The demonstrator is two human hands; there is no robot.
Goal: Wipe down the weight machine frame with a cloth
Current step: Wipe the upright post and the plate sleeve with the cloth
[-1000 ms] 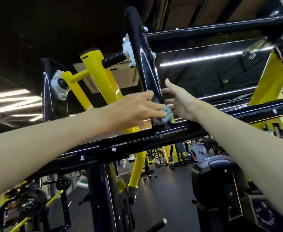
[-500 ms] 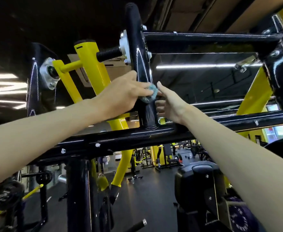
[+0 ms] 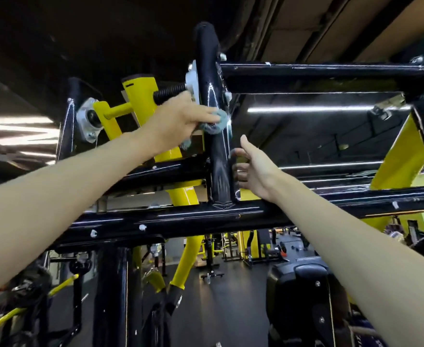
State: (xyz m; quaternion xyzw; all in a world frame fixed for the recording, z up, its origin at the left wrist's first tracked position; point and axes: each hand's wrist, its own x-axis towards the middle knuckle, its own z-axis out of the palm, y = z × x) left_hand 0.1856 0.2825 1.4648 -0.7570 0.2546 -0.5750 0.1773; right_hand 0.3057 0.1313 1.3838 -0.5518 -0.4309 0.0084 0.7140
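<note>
A glossy black upright post (image 3: 219,156) of the weight machine frame rises from a black crossbar (image 3: 205,216) overhead. My left hand (image 3: 178,121) holds a small grey-blue cloth (image 3: 216,122) and presses it against the left face of the post, about halfway up. My right hand (image 3: 253,166) reaches to the post's right side below the cloth, its fingers curled behind the post and thumb pointing up. Whether those fingers grip the post is hidden.
A yellow lever arm (image 3: 143,106) with a black spring joins the post at the left. A second black bar (image 3: 326,71) runs right from the post top. A black padded seat back (image 3: 298,296) stands below right. Other gym machines (image 3: 256,249) fill the floor beyond.
My left hand has slid the cloth up the post from its base to mid-height. My right hand stayed lower on the right side. The head view tilted upward.
</note>
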